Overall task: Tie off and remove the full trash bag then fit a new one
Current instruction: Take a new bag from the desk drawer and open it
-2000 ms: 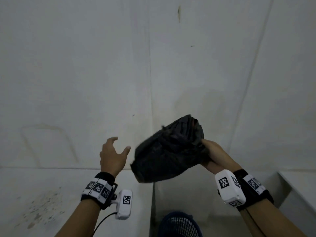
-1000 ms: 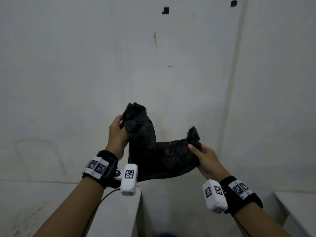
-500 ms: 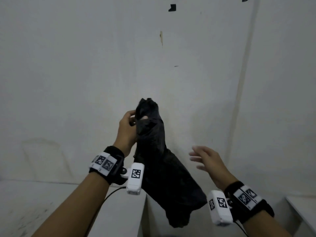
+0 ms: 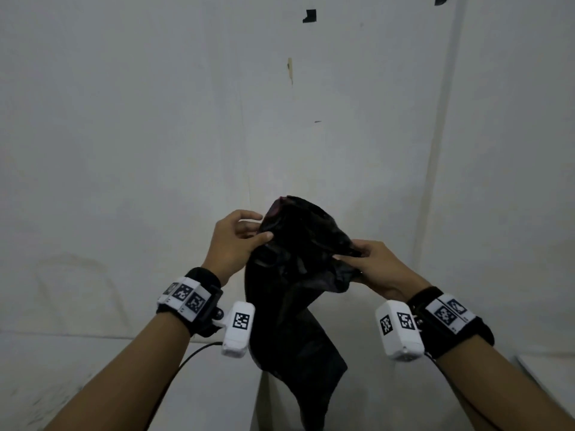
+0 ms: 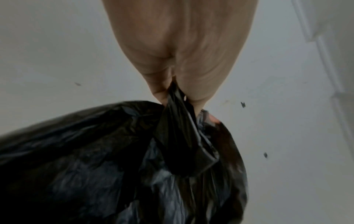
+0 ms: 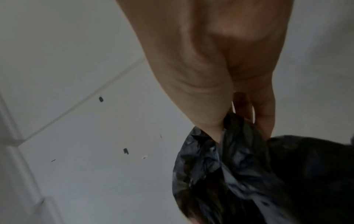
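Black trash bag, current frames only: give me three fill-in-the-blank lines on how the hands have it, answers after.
1. The trash bag is ____ in colour.
2. The left hand and right hand both ____ the bag's top edge.
3. Below the hands, the bag hangs ____, touching no surface in view.

Answers: black; pinch; freely
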